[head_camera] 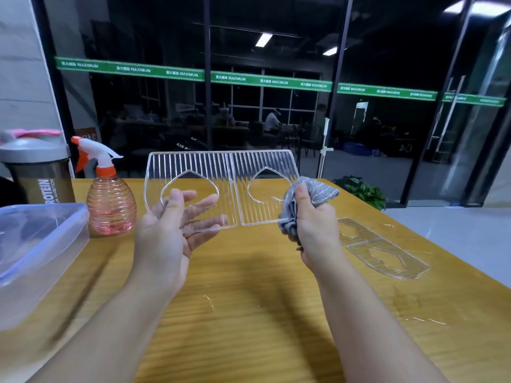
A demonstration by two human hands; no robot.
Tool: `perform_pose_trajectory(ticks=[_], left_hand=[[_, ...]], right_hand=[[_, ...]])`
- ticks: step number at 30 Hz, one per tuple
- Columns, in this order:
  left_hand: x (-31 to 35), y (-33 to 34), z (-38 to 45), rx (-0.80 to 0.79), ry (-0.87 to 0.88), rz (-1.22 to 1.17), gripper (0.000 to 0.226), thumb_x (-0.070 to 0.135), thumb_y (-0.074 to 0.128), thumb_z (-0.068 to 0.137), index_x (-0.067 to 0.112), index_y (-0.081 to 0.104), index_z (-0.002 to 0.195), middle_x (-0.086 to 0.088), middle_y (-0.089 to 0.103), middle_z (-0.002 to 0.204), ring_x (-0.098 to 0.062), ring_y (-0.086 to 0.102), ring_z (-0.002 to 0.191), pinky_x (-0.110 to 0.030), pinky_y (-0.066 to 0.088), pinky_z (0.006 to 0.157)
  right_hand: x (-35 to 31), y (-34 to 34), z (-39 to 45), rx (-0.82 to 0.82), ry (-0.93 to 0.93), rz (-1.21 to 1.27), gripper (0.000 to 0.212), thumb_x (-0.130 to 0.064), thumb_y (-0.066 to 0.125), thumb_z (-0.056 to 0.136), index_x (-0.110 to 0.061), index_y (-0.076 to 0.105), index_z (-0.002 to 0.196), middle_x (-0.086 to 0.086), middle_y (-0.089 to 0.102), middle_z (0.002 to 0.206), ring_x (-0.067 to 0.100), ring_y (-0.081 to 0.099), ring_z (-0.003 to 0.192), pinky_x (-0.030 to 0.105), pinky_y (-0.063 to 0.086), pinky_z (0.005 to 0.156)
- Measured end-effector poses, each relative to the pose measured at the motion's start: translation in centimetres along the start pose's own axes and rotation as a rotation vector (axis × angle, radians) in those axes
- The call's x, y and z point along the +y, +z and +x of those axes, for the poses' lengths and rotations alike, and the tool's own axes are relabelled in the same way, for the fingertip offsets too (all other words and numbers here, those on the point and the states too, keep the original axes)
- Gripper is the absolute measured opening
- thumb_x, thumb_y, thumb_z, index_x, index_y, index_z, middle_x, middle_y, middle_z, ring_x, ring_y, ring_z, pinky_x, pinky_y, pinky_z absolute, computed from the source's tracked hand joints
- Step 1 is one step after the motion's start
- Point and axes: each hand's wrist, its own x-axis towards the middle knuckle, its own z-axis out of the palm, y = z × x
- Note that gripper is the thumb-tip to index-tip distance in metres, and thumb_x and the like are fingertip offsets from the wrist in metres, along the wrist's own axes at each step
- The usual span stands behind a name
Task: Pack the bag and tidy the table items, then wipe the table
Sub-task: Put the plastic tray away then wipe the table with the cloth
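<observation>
Clear panel [221, 172] held up btwn hands, cloth [312, 194] in R.

Overhead light is falling evenly on the wooden table [249, 313], casting soft forearm shadows, while the glass wall [276, 78] behind is staying dark and reflecting ceiling strips. Wide-angle distortion is bending the frame edges (the plastic tub [38, 244] at left is blurring), and wet streaks are glinting.

Yellow wood-grain surface [249, 313] fills the foreground. Beyond it, at 12 o'clock, a dark glass wall [249, 37] with black frames, crossed by a green banner strip [271, 82]. Ceiling lights [264, 40] reflect in the glass. Pale tiled floor [456, 230] at 3 o'clock. Potted plant [362, 190] past the far edge. Grey wall panel [19, 64] at 10 o'clock.
</observation>
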Motion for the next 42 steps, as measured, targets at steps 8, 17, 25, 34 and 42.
perform_pose_trajectory(ticks=[8,17,25,34,42], left_hand=[[0.3,-0.8,0.6,0.128,0.058,0.037,0.024,0.034,0.038,0.099,0.015,0.046,0.087,-0.007,0.072,0.072,-0.022,0.066,0.052,-0.02,0.05,0.04],[0.0,-1.1,1.1,0.132,0.071,0.132,0.024,0.032,0.038,0.099,0.017,0.042,0.081,-0.006,0.069,0.059,-0.018,0.058,0.037,-0.016,0.041,0.033],[0.0,-1.5,1.1,0.161,0.044,0.093,0.026,0.032,0.037,0.1,0.018,0.042,0.079,-0.004,0.066,0.055,-0.015,0.054,0.034,-0.015,0.037,0.032],[-0.6,-0.8,0.5,0.105,0.043,0.137,0.025,0.032,0.036,0.1,0.016,0.041,0.081,-0.007,0.066,0.055,-0.019,0.054,0.034,-0.016,0.037,0.032],[-0.8,-1.1,0.6,0.119,0.043,0.145,0.024,0.033,0.037,0.099,0.016,0.045,0.085,-0.003,0.062,0.053,-0.02,0.054,0.035,-0.018,0.037,0.031]], right_hand=[[-0.2,-1.0,-0.4,-0.033,-0.163,-0.481,0.065,-0.051,0.04,0.095,-0.016,0.033,0.041,-0.008,0.036,0.031,0.013,0.037,0.035,0.024,0.029,0.044],[-0.6,-1.0,0.0,-0.181,0.101,0.018,0.045,-0.047,0.048,0.089,-0.005,0.063,0.084,0.008,0.066,0.072,0.024,0.06,0.07,0.034,0.046,0.067],[-1.5,-1.8,-0.3,-0.461,0.115,0.343,0.017,0.012,0.046,0.09,0.002,0.057,0.098,0.014,0.068,0.093,0.027,0.065,0.091,0.034,0.05,0.088],[-1.4,-1.3,-0.4,-0.174,0.01,0.089,0.02,-0.021,0.053,0.096,-0.014,0.059,0.078,0.002,0.057,0.066,0.012,0.055,0.056,0.02,0.048,0.048],[-1.0,-1.0,-0.4,-0.05,0.011,-0.213,0.042,-0.034,0.043,0.099,-0.01,0.053,0.067,0.001,0.049,0.048,0.019,0.051,0.047,0.032,0.046,0.053]])
